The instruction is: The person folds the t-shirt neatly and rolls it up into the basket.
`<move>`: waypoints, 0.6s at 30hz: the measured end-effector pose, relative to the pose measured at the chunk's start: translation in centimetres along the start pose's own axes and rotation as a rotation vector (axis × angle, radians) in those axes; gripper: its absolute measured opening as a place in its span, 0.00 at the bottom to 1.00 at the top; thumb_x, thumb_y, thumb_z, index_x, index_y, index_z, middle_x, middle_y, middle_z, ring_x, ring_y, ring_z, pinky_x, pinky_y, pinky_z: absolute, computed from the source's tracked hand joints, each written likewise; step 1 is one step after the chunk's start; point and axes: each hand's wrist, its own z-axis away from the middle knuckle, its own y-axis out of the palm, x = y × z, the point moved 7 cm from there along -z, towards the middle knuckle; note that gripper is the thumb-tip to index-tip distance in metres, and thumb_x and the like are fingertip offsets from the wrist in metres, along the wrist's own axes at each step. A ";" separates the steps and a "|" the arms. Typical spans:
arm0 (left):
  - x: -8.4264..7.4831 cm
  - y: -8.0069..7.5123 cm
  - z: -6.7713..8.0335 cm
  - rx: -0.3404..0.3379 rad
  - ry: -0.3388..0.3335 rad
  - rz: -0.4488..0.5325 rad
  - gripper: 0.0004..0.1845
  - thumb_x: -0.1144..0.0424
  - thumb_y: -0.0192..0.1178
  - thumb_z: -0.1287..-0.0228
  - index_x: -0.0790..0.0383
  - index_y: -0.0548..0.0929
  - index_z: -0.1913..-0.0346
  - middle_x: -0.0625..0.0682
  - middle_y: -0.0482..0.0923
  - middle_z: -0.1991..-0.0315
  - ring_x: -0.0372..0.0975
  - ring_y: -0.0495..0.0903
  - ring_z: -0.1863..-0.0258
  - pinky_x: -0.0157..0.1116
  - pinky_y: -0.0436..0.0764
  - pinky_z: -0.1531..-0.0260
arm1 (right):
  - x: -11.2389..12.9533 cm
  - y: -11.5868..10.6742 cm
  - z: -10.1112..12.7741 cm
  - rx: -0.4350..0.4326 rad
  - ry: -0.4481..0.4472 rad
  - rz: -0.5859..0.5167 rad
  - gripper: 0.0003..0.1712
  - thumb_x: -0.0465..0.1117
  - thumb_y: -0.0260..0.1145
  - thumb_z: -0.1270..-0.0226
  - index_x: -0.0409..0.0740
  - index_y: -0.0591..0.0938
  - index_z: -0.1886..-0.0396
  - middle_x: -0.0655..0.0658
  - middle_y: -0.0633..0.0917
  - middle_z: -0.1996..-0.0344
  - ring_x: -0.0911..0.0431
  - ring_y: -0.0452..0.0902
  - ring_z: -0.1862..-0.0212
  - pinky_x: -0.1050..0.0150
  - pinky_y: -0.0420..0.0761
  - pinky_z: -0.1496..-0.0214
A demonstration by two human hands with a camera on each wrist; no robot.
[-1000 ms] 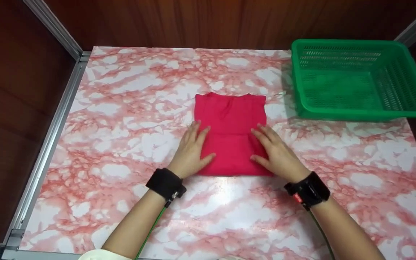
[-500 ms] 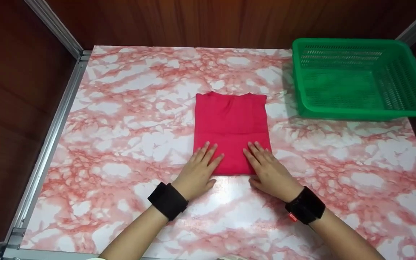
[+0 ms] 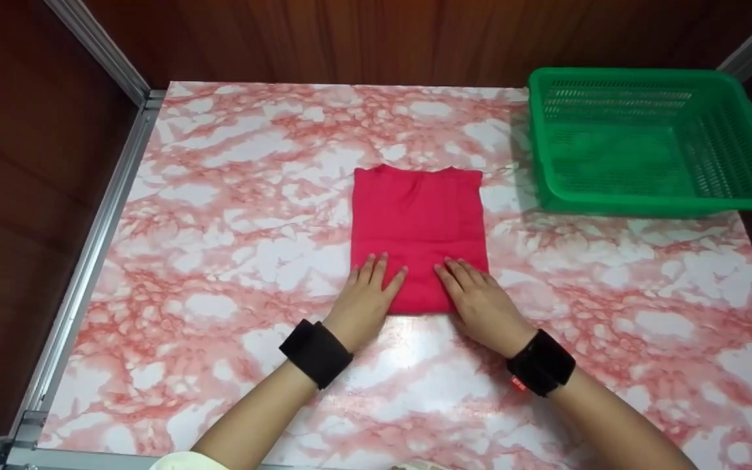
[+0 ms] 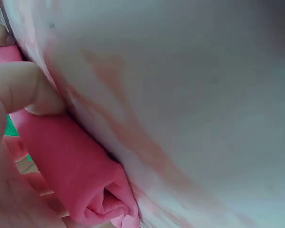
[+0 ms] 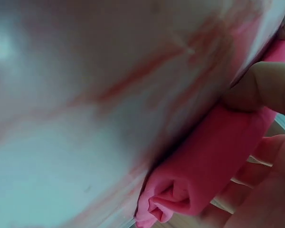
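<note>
A folded red shirt (image 3: 418, 209) lies flat in the middle of the table in the head view, a crease running across it. My left hand (image 3: 361, 303) holds its near left corner, and my right hand (image 3: 487, 307) holds the near right one. Fingers lie over the top of the cloth on both sides. In the left wrist view the thumb (image 4: 31, 88) tucks in at the near edge, low against the table. The right wrist view has the other thumb (image 5: 259, 90) placed likewise, with rolled layers of the shirt (image 5: 213, 147) showing at the side.
A green plastic basket (image 3: 650, 205) stands at the table's back right. The table (image 3: 232, 196) has a pink and white marbled top. Dark wood panels (image 3: 350, 39) rise behind it and at both sides, with a metal rail (image 3: 98, 222) along the left.
Both hands have slid back from the shirt's sides to its near edge, and the thumbs have gone in at that edge. The shirt lies in nearly the same place.
</note>
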 end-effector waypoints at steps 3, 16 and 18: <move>0.0 -0.1 -0.4 -0.033 0.004 -0.033 0.35 0.64 0.62 0.40 0.54 0.62 0.29 0.66 0.61 0.33 0.57 0.63 0.35 0.50 0.69 0.40 | -0.2 0.0 -0.3 -0.005 -0.006 0.018 0.33 0.35 0.65 0.42 0.35 0.69 0.35 0.32 0.73 0.40 0.39 0.70 0.40 0.45 0.74 0.44; 0.3 -1.2 -0.7 -0.177 0.018 -0.056 0.24 0.71 0.58 0.39 0.61 0.74 0.38 0.62 0.72 0.40 0.54 0.73 0.42 0.45 0.78 0.49 | -0.9 -0.5 -0.9 -0.048 -0.043 0.006 0.26 0.27 0.63 0.42 0.36 0.75 0.41 0.36 0.77 0.44 0.43 0.74 0.44 0.49 0.77 0.46; 0.4 -1.2 -0.6 -0.160 0.016 -0.044 0.24 0.72 0.57 0.38 0.62 0.73 0.38 0.63 0.71 0.39 0.54 0.72 0.41 0.45 0.78 0.49 | -0.8 -0.5 -0.9 -0.055 -0.051 0.009 0.26 0.27 0.63 0.43 0.36 0.76 0.41 0.36 0.78 0.44 0.44 0.74 0.44 0.49 0.77 0.46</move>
